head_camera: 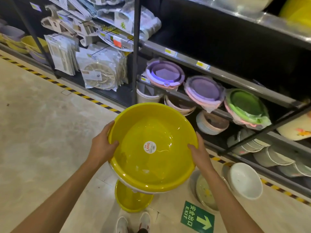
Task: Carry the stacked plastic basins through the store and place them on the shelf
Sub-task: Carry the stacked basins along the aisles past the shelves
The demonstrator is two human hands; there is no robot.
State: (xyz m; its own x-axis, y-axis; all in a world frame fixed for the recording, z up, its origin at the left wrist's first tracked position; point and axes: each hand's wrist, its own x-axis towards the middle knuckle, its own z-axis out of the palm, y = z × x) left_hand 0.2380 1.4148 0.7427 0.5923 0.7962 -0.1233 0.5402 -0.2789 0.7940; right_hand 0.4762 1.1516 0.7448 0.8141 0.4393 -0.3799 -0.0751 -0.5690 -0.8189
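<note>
A stack of plastic basins [151, 167] is held in front of me over the aisle floor. Its top basin is glossy yellow with a round red-and-white label inside, and a whitish rim shows under it. My left hand [102, 145] grips the left rim with the thumb inside. My right hand [200, 152] grips the right rim the same way. The dark metal shelf unit [223, 74] stands just beyond the stack, its upper bay dark and bare.
Another yellow basin [131, 199] lies on the floor by my shoes. White basins [244, 179] and a patterned basin [204, 192] lean on the floor at the right. Purple and green basins [203, 89] fill lower shelves. Hazard tape [50, 79] edges the floor.
</note>
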